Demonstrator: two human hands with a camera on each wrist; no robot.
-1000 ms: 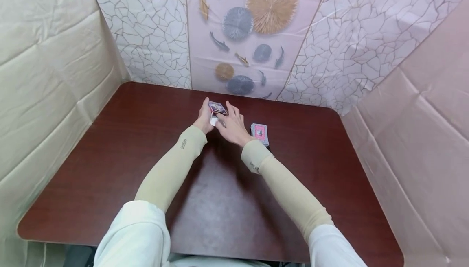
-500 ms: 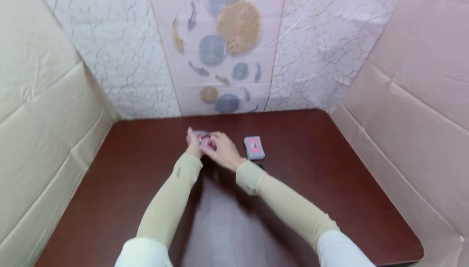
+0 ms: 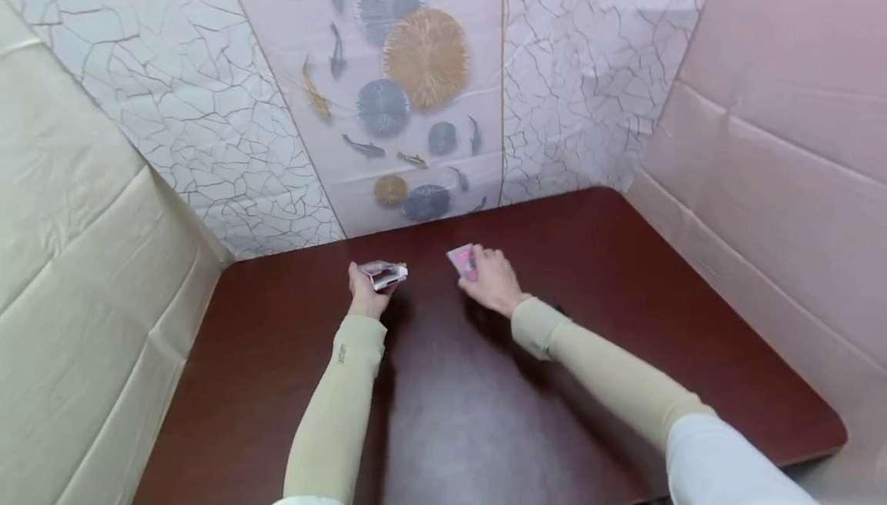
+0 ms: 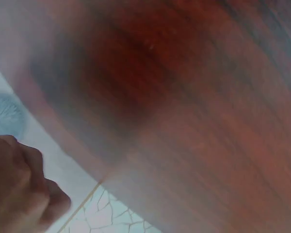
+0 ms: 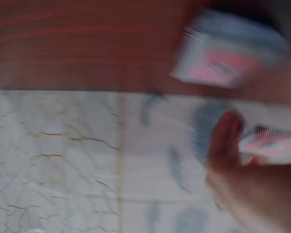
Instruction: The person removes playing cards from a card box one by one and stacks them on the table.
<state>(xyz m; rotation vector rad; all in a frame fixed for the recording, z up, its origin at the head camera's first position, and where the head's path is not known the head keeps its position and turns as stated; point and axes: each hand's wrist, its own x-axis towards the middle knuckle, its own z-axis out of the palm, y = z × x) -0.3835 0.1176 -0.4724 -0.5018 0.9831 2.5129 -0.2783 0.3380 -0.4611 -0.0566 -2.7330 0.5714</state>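
In the head view my left hand (image 3: 367, 293) holds an open card box (image 3: 383, 274) with its white flap out to the right. Only the curled fingers of that hand show in the left wrist view; the box is out of sight there. My right hand (image 3: 493, 282) pinches some pink-backed playing cards (image 3: 461, 259), apart from the box. The right wrist view, blurred, has those cards at the fingers and a separate deck of pink-and-grey cards (image 5: 223, 58) on the table. In the head view the right hand seems to cover that deck.
Both hands are over a dark red-brown wooden table (image 3: 443, 413). A patterned wall sheet (image 3: 430, 58) stands along its back edge, and pale padded panels (image 3: 90, 259) rise at the sides.
The hands were together at the box; the right hand has moved away to the right with pink-backed cards. The left hand keeps the box. The head view has shifted.
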